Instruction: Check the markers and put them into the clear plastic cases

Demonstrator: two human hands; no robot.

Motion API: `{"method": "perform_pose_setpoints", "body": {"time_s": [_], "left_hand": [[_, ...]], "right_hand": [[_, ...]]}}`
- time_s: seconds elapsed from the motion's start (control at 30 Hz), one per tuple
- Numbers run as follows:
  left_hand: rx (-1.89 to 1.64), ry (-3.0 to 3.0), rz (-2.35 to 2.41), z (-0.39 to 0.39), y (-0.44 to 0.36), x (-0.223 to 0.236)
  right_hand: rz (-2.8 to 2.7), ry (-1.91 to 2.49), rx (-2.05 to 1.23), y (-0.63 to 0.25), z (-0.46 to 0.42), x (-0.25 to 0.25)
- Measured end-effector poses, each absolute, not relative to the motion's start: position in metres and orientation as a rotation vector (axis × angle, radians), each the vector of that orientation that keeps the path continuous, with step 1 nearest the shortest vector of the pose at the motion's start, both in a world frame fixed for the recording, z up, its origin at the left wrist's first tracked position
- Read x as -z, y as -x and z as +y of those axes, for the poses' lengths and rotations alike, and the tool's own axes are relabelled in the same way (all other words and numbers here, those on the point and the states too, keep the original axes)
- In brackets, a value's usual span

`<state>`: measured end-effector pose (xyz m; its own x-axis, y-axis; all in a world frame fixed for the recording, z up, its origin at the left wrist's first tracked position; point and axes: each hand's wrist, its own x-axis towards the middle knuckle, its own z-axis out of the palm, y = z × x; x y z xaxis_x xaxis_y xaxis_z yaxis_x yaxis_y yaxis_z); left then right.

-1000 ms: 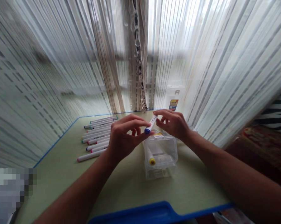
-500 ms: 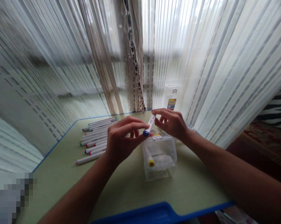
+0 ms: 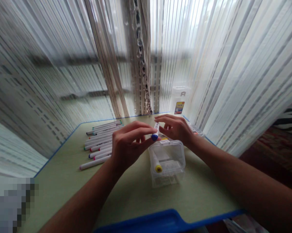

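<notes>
A white marker (image 3: 156,130) with a blue end is held over the clear plastic box, its blue end pointing toward me. My left hand (image 3: 130,142) pinches it close to that end between thumb and fingers. At the far end, the fingers and thumb of my right hand (image 3: 175,127) close around the same marker; its tip there is partly hidden. Just below, the clear plastic box (image 3: 181,155) stands open, and a marker with a yellow end (image 3: 158,168) leans inside it. Several white markers (image 3: 97,143) with coloured ends lie in a row left of my left hand, which covers some of their ends.
Upright at the back stands a clear package with a yellow and blue label (image 3: 179,107). More clear plastic (image 3: 196,129) lies behind my right wrist. The pale green table (image 3: 126,197) has a blue rim and blue front tray (image 3: 146,223). String curtains (image 3: 70,81) hang close behind.
The marker has tipped so its blue end faces me more directly, and its far end has come lower. My right hand has shifted slightly left and down with it.
</notes>
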<state>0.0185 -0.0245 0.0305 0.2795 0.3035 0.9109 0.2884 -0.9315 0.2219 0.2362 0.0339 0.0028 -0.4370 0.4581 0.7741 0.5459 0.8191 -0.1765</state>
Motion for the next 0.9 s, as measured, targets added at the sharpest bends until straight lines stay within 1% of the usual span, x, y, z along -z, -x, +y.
{"method": "perform_pose_setpoints", "body": {"time_s": [0.17,0.9], "left_hand": [[-1.779,-2.521,0.557,-0.0228,-0.0180,-0.0293],[-1.744,-2.529,0.579,-0.0223,-0.0163,-0.0296]], "right_hand": [[-2.050,0.727,0.209,-0.2360,0.0327,-0.0051],[-2.026,0.709,0.192,-0.2352,0.0336,-0.0063]]}}
